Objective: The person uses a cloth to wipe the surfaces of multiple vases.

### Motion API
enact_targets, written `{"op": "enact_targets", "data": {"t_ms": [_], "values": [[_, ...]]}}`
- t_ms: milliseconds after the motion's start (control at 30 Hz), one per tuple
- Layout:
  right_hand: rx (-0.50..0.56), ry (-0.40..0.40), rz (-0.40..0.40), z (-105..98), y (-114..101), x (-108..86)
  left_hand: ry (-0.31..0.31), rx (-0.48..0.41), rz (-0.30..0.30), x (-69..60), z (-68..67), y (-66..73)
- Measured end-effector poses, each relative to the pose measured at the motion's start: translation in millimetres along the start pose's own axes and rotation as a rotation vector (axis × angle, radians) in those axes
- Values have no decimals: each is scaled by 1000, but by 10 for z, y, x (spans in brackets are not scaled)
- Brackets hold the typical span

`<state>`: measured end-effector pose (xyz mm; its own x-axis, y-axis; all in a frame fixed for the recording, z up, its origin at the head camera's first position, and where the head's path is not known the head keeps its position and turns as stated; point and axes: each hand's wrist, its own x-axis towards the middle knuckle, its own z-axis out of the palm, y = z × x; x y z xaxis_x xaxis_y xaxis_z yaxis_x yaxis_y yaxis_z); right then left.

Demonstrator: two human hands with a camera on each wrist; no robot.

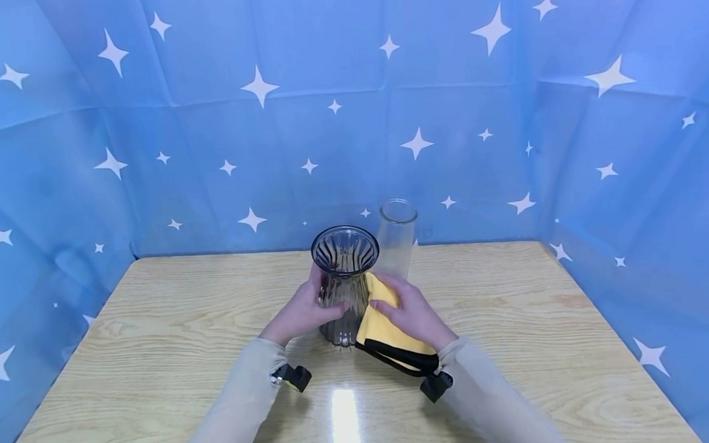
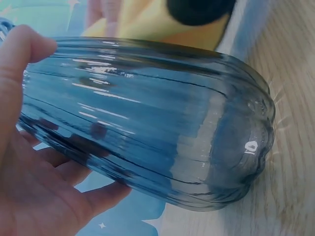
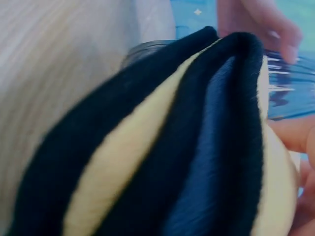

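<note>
A dark, ribbed glass vase [image 1: 348, 289] with a flared rim is upright near the table's back. My left hand [image 1: 308, 312] grips its left side, thumb across the front and fingers behind the glass. In the left wrist view the fluted vase [image 2: 147, 118] shows its scalloped base at the tabletop. My right hand [image 1: 416, 312] holds a folded yellow cloth [image 1: 391, 327] with black edging against the vase's right side. Up close in the right wrist view, the cloth [image 3: 123, 162] hides most of the vase and part of the right hand [image 3: 300, 147].
Just behind the right hand stands a clear, straight glass cylinder vase [image 1: 397, 239]. Both stand on a light wood table [image 1: 201, 312]. A blue curtain [image 1: 337, 134] with white stars encloses the back and sides.
</note>
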<state>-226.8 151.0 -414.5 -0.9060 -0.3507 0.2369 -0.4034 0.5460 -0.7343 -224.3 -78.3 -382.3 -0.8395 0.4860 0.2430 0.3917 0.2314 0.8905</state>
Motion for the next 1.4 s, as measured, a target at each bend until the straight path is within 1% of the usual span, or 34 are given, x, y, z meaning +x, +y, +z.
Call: {"op": "enact_targets", "data": {"t_ms": [67,167,300,333,500,567,733,800,867,967,1033,1100,1167,1267,1400], "values": [[-5,-20,33,40,49,-23,2,-11,-9,2,3,-7],[-33,-52,77,96,116,-48,6,-25,-26,37,24,-130],[-88,-99,128,160,181,-65,18,-39,-25,84,57,-321],[-105,-111,142,172,191,-67,20,-44,-23,87,58,-340],[-169,-147,175,199,216,-44,26,-54,-10,84,55,-369],[-195,-164,161,195,223,-17,29,-50,-5,82,55,-362],[-217,-241,175,163,212,49,30,-36,-16,83,62,-341],[-204,-281,202,142,208,74,32,-29,-22,82,65,-339],[-162,-317,237,121,216,94,35,-24,-25,80,65,-342],[-32,-360,304,89,253,114,38,-24,-36,83,65,-346],[63,-360,347,74,283,109,37,-30,-45,87,64,-346],[155,-357,370,64,300,100,35,-33,-51,90,63,-343],[207,-338,378,57,296,78,31,-37,-53,95,62,-340],[219,-288,371,43,251,47,26,-38,-53,100,63,-333],[140,-217,299,-2,154,32,17,-48,-55,103,69,-333]]}}
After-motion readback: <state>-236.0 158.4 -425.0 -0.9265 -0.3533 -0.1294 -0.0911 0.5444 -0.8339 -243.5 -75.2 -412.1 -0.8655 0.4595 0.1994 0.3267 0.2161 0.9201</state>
